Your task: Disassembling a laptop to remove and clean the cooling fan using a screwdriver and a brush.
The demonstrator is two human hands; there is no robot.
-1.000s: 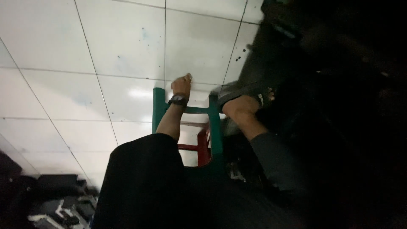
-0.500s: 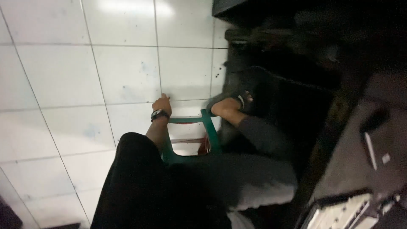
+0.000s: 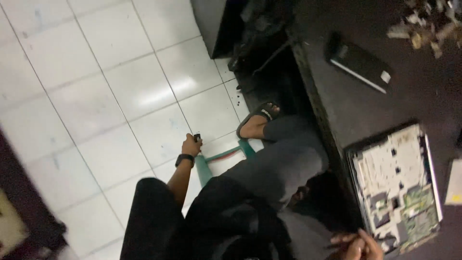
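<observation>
left hand (image 3: 191, 144) low over white floor tiles (image 3: 120, 91), closed around small dark object (image 3: 197, 137), just beside green stool (image 3: 211, 161). right hand (image 3: 358, 245) by opened laptop (image 3: 397, 185) on dark desk (image 3: 385, 103), grip unclear.

The left hand (image 3: 191, 145) has been lifted off the green stool (image 3: 211, 161) with a small dark object (image 3: 197, 137) held, while the right hand (image 3: 355, 245) has been brought beside the opened laptop (image 3: 395, 185).
</observation>
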